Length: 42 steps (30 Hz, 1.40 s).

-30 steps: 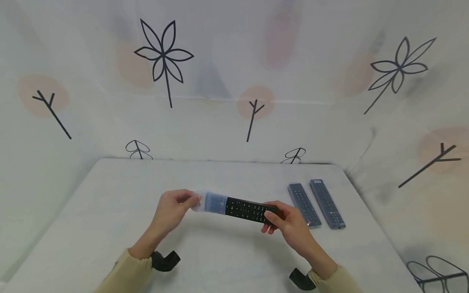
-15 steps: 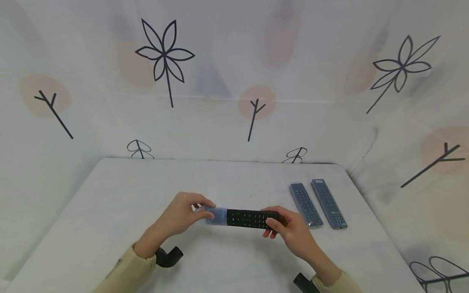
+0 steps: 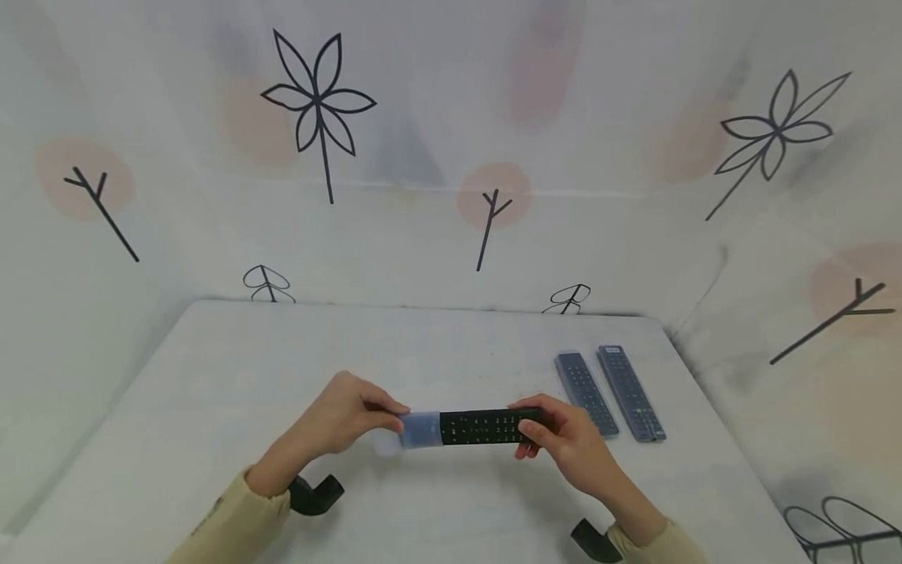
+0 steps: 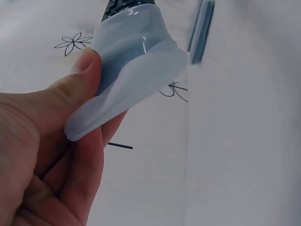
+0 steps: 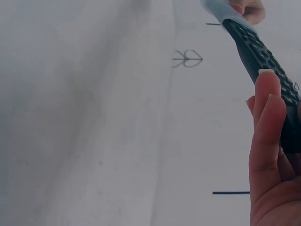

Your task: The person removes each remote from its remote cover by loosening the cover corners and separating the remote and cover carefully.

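A black remote control [image 3: 479, 427] with rows of small buttons lies level between the two hands, above the table. Its left end sits inside a bluish translucent cover [image 3: 421, 430]. My left hand [image 3: 350, 417] pinches this cover between thumb and fingers. In the left wrist view the cover's loose end [image 4: 136, 82] is folded and flares out past the remote. My right hand [image 3: 574, 448] grips the bare right end, thumb on the button face. In the right wrist view, fingers [image 5: 268, 127] wrap along the remote's side.
Two more remotes, a shorter one [image 3: 588, 395] and a longer one [image 3: 631, 393], both bluish as if sleeved, lie side by side at the table's right. The white table [image 3: 232, 376] meets a patterned cloth wall [image 3: 416, 251] behind. Dark wrist mounts [image 3: 317, 495] jut from the sleeves.
The remote has come down a little and turned from slanting to level. My left hand has moved right and lower, its pinch shifting along the cover. The right hand has barely moved.
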Tool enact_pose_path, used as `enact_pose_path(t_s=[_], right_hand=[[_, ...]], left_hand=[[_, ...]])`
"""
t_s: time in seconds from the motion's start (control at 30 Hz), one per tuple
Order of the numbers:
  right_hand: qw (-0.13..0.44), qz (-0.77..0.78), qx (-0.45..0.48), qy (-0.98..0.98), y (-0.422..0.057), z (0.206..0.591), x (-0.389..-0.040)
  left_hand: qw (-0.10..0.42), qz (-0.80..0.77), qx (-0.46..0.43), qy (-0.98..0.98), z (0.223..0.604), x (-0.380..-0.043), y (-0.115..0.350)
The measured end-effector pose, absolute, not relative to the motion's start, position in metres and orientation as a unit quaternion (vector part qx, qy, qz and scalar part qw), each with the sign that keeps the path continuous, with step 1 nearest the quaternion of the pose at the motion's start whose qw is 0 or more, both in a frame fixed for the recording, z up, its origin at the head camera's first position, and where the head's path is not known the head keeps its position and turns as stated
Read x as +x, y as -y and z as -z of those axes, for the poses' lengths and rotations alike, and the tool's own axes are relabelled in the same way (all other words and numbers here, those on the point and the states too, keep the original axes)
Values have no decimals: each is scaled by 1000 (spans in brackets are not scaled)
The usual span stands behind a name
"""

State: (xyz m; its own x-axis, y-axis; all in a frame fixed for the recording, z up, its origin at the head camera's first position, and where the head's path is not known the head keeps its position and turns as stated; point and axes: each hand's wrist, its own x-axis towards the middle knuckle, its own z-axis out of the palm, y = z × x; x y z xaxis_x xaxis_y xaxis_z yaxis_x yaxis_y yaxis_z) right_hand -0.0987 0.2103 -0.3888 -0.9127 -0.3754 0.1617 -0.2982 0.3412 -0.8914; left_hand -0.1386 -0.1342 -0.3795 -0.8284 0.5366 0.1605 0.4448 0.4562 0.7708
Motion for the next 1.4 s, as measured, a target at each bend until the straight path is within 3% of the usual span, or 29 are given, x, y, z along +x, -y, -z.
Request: enact_pose_path(t_s=[1.4], right_hand=[[33,524,-215,-823,-213,385,-96]], left_hand=[[60,-486,265,-830,392,-138,151]])
